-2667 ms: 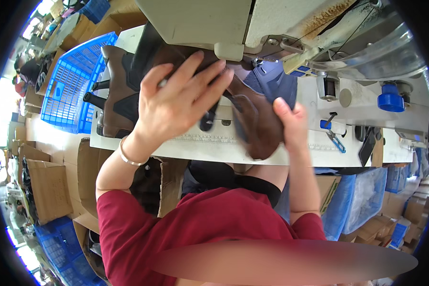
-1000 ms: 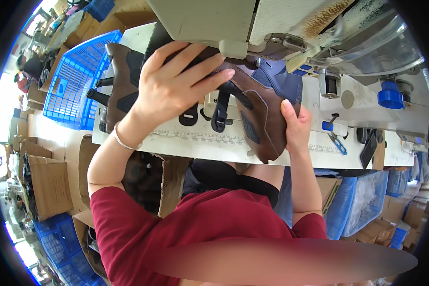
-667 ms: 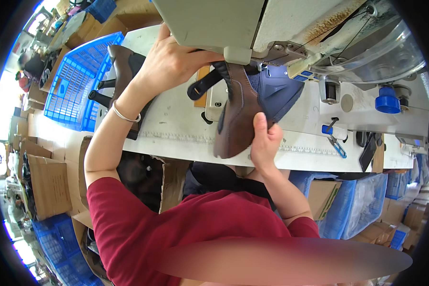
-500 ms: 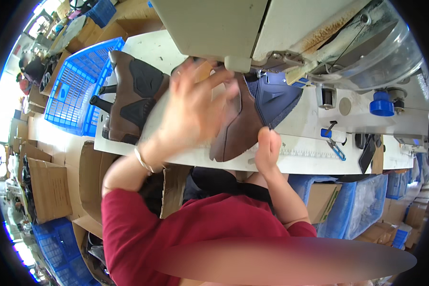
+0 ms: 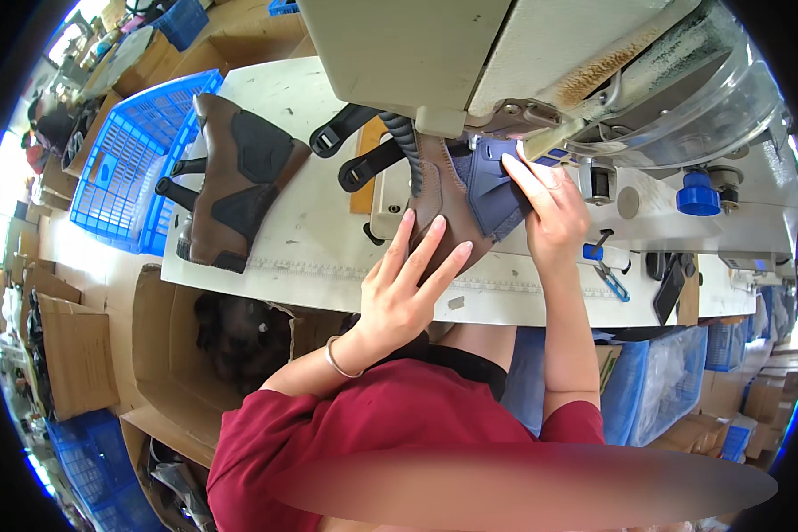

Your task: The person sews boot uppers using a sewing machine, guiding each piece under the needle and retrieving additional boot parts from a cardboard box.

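1. Since half a second ago, left hand (image 5: pixel 399 297) has dropped from the machine head (image 5: pixel 408 53) onto the brown boot upper (image 5: pixel 449 207); right hand (image 5: pixel 559 217) has moved up to its dark blue flap (image 5: pixel 492 197).
2. Clock face on picture centre: boot upper at 1 o'clock, on the bench (image 5: pixel 328 297), its far end beneath the head at 12. Second boot upper (image 5: pixel 250 173) at 10.
3. Left grip: unclenched, fingers laid over the brown leather. Right grip: fingers on the flap; can't tell if pinching.
4. Risk: leather could skew at the head, since the left fingers only rest on it. Flap could fold under if right fingers slip. Black straps (image 5: pixel 368 168) at 11 could snag, hanging loose. Right fingertips sit near the head, so a nip is possible.
5. Writing: ruler strip (image 5: pixel 310 269) has ticks, figures too small. No brand or label legible on either upper.
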{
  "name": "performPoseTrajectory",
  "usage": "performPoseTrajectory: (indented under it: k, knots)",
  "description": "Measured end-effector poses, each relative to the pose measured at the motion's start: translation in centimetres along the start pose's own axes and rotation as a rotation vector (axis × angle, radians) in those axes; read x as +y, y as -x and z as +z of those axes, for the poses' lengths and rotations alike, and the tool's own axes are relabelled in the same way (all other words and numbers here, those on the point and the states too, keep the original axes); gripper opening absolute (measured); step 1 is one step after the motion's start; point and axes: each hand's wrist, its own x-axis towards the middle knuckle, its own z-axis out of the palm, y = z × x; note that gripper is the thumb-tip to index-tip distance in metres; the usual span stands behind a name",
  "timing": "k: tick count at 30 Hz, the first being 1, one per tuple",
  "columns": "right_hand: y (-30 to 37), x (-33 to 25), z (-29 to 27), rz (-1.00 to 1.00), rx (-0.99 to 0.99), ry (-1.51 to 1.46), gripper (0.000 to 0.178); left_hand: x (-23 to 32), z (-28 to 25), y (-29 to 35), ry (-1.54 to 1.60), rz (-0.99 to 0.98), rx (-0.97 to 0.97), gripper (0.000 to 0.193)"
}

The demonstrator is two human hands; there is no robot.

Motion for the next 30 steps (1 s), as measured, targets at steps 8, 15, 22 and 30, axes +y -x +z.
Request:
performPoseTrajectory:
  k: [8,15,22,30]
  knots:
    - [-0.1,0.4,-0.3,-0.033,-0.045,0.058,0.049,0.0,-0.1,-0.5,0.0,-0.02,0.038,0.051]
    - [-0.1,1.4,0.4,-0.071,-0.029,0.129,0.054,-0.4,-0.7,-1.3,0.004,-0.027,0.02,0.053]
    - [0.1,2.8,0.3,-0.044,-0.116,0.153,0.041,-0.5,-0.8,-2.0,-0.007,-0.024,0.035,0.058]
    - [0.2,4.3,0.8,0.046,-0.138,0.143,0.031,-1.1,-0.7,-3.0,-0.057,0.02,0.031,0.058]
